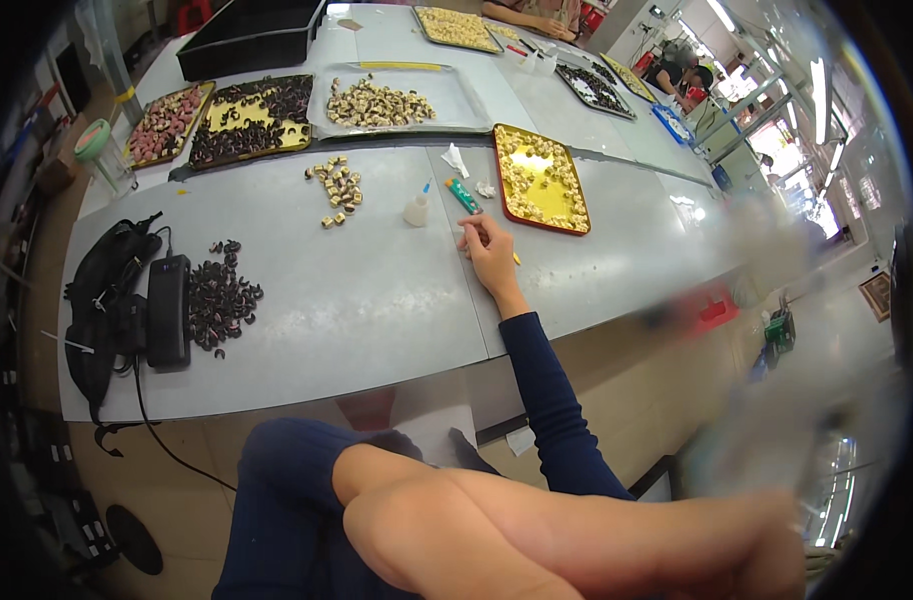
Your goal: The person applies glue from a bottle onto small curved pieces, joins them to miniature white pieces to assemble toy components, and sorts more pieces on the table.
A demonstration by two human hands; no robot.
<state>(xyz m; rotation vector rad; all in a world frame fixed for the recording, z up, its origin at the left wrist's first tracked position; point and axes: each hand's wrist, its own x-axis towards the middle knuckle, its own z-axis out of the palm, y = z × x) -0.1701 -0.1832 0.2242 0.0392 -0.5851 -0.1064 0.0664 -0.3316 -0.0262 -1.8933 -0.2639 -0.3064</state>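
My right hand (492, 262) rests on the grey table with its fingers curled. A thin yellow end (518, 259) shows beside its wrist; whatever the fingers hold is hidden. Just beyond the fingertips lies a green tube (464, 195). Left of it stands a small white bottle (417, 208) with a blue tip. To the right is a red-rimmed yellow tray (584, 195) of pale small pieces. Large and close in the foreground, my left hand (577, 530) reaches across to the right, its fingers blurred and partly hidden.
Dark curved pieces (222, 300) lie beside a black box (168, 310) with a cable. Cream-and-dark pieces (339, 190) form a loose group farther off. Filled trays (312, 130) and a black bin (252, 45) line the back. Another person's arm (532, 20) is at the far side.
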